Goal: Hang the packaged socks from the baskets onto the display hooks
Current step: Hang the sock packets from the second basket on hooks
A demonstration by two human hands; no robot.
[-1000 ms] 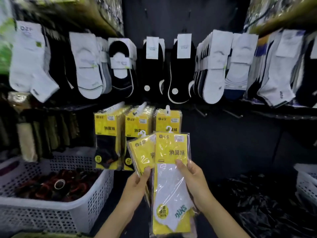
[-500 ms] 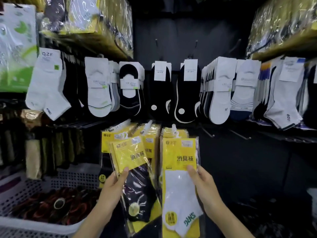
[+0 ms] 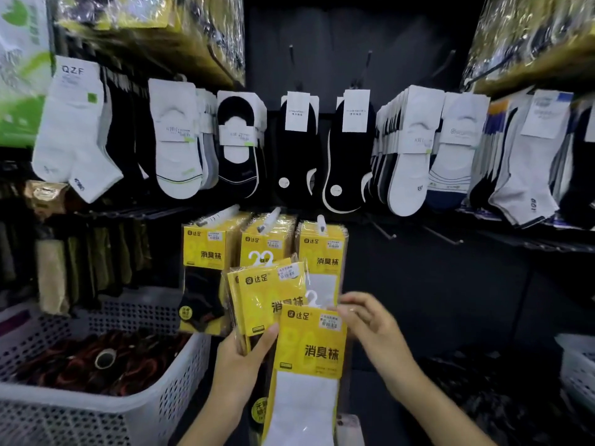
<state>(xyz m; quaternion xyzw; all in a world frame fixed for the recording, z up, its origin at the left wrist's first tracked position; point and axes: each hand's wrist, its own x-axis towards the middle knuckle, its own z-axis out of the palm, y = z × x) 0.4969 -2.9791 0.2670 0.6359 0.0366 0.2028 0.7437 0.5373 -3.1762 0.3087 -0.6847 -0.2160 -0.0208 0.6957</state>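
Now left hand (image 3: 238,365) clasps two yellow packs (image 3: 264,300); right hand (image 3: 370,323), grip unclenched, touches one white-sock pack (image 3: 309,355)

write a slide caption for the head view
Left hand grips yellow sock packs; right hand at top corner of the front pack.

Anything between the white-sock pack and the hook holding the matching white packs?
Nothing visible does. The white-sock pack is held below the hook; the bundle in the left hand sits left of that path.
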